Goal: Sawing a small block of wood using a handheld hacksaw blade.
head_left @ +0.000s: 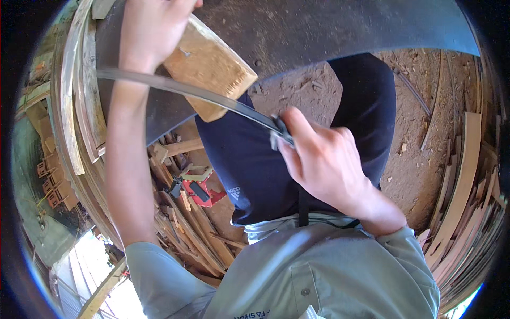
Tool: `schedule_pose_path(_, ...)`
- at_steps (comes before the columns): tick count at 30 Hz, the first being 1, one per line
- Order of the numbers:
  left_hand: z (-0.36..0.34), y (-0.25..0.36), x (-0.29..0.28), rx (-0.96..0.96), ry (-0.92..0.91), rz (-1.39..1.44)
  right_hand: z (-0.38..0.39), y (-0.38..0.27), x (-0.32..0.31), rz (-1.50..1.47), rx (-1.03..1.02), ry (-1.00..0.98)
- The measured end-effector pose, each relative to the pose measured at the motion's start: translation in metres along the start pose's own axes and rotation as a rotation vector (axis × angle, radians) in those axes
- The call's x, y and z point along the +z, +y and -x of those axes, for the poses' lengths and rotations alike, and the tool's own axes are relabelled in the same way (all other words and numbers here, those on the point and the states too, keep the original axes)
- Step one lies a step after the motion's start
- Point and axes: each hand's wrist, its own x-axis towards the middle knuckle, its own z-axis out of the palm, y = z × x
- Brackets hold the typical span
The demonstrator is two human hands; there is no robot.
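My right hand (324, 162) is closed round the dark grip of a long, narrow metal blade (212, 98), which slants up leftward over the block and across my left wrist in the view; whether it touches either is unclear. My left hand (151, 32), at the top edge, is curled on the far end of a pale wooden block (212, 64), its fingertips partly out of view. The block, with a small nail or screw in its face, lies angled on a dark, flat worktop (297, 29), its near corner over the edge above my dark-trousered legs (249, 170).
Wooden strips and offcuts are piled at the left (79, 101) and right (467, 175). Beside my left leg are more scraps and a red object with dark items on it (204, 194). The dirt floor (297, 90) shows between and beside my legs.
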Motion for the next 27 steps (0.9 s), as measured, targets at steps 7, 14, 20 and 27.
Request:
schedule_pose_path(7,-0.001,0.000,0.001,-0.071,0.015,-0.065,0.016,0.011,0.003,-0.025,0.059,-0.010)
schedule_pose_path(14,0.003,0.001,-0.002,-0.021,0.028,-0.051,-0.004,-0.003,0.014,-0.054,-0.002,0.012)
schedule_pose_path(20,0.001,0.011,0.005,0.026,0.020,-0.018,0.018,0.012,0.001,-0.011,0.065,-0.004)
schedule_pose_path(27,-0.002,-0.003,-0.003,0.079,0.035,-0.087,0.023,0.017,0.013,-0.053,0.113,-0.028)
